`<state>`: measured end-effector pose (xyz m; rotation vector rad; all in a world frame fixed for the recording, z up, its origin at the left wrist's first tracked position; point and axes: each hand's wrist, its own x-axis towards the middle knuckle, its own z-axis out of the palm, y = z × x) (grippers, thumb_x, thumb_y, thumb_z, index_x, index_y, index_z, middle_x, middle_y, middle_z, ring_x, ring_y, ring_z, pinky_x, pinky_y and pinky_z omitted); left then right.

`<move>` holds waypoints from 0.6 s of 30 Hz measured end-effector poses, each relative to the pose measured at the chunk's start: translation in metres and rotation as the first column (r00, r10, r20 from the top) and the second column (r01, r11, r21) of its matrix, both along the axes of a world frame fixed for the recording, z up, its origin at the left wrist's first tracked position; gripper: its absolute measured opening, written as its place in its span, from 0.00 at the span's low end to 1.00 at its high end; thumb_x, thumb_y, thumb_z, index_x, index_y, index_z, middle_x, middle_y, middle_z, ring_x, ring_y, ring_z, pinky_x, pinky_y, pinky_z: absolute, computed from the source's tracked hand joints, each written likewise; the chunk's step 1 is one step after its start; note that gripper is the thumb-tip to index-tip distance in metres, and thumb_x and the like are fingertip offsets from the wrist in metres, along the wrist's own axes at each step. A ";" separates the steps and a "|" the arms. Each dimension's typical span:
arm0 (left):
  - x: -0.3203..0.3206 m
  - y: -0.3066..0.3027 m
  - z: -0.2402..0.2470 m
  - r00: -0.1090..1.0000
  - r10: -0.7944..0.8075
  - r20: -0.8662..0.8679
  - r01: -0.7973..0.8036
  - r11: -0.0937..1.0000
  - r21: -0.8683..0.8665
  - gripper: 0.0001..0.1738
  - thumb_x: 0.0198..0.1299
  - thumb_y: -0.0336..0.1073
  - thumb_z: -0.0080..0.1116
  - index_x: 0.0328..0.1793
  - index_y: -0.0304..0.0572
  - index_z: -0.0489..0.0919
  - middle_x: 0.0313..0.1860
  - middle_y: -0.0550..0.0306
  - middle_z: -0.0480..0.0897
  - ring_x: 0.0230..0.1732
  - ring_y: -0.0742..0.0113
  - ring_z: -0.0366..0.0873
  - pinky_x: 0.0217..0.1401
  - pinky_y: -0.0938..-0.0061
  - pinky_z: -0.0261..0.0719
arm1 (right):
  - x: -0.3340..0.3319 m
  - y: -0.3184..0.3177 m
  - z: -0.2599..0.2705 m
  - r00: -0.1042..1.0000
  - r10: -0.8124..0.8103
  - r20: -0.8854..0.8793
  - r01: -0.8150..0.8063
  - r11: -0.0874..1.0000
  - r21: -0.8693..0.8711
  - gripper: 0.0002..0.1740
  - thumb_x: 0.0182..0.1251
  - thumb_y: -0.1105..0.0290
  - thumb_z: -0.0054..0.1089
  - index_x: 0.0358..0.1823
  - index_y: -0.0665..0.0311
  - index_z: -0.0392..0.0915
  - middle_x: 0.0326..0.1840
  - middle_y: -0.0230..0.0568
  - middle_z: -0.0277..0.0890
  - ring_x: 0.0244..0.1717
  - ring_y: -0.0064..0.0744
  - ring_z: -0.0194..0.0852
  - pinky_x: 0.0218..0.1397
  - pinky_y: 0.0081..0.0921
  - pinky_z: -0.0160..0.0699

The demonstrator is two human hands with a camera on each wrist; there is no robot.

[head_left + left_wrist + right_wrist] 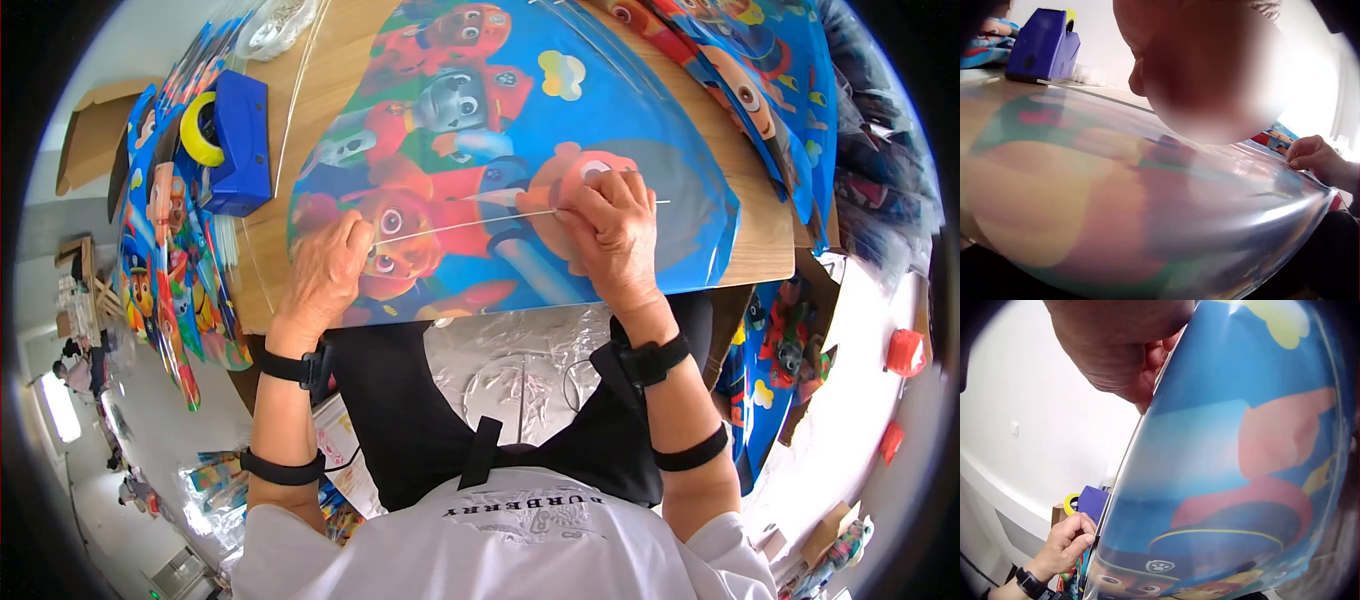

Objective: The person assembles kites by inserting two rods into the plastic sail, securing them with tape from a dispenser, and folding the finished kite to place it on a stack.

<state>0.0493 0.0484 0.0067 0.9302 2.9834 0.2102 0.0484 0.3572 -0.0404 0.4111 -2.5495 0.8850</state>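
A glossy blue plastic sheet (640,110) printed with cartoon dogs and a child lies across the table, its near edge toward my lap. Over its near part runs a thin white rod (470,227), sloping slightly upward to the right. My left hand (328,268) pinches the rod's left end, close to the sheet's left edge. With thumb and fingers, my right hand (612,235) grips it near the other end, and a short tip sticks out beyond. In the right wrist view the sheet (1210,450) bows up beside the rod, and the left hand (1067,545) shows with fingers curled.
A blue tape dispenser (243,150) with a yellow roll (200,128) stands at the wooden table's (765,258) left. Printed sheets hang in a bundle (165,235) on the left; more sheets (800,90) are heaped at right. Thin rods (600,40) lie at the far side, a clear bag (275,28) at far left.
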 end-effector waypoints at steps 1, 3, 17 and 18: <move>0.000 0.000 -0.001 1.000 -0.004 -0.017 0.004 1.000 -0.007 0.08 0.47 0.20 0.49 0.33 0.37 0.65 0.30 0.47 0.68 0.33 0.47 0.72 0.31 0.60 0.69 | 0.000 0.000 -0.001 1.000 0.008 -0.014 -0.009 1.000 -0.015 0.05 0.48 0.67 0.61 0.28 0.54 0.76 0.32 0.31 0.69 0.41 0.40 0.66 0.42 0.37 0.61; -0.003 0.003 -0.003 0.999 -0.036 -0.039 0.036 0.999 0.004 0.08 0.47 0.21 0.50 0.33 0.37 0.66 0.29 0.49 0.69 0.33 0.49 0.73 0.30 0.60 0.70 | -0.001 0.001 -0.002 0.999 0.005 -0.034 -0.005 1.000 -0.013 0.05 0.47 0.66 0.59 0.27 0.53 0.75 0.31 0.32 0.68 0.40 0.41 0.66 0.41 0.39 0.61; -0.016 0.064 -0.001 0.999 -0.052 0.002 0.052 0.998 0.020 0.08 0.49 0.21 0.52 0.30 0.37 0.64 0.28 0.47 0.68 0.30 0.46 0.72 0.28 0.58 0.69 | 0.005 0.003 0.000 0.999 -0.044 0.015 0.046 0.995 -0.092 0.07 0.44 0.71 0.64 0.27 0.56 0.77 0.31 0.31 0.70 0.40 0.36 0.67 0.47 0.35 0.61; -0.016 0.066 -0.001 0.998 -0.059 0.002 0.059 0.998 0.021 0.08 0.49 0.21 0.52 0.30 0.37 0.64 0.28 0.47 0.68 0.30 0.46 0.72 0.28 0.58 0.69 | 0.005 0.003 -0.001 0.999 -0.034 0.019 0.036 0.994 -0.100 0.07 0.44 0.71 0.64 0.27 0.56 0.77 0.31 0.30 0.70 0.40 0.35 0.67 0.47 0.35 0.61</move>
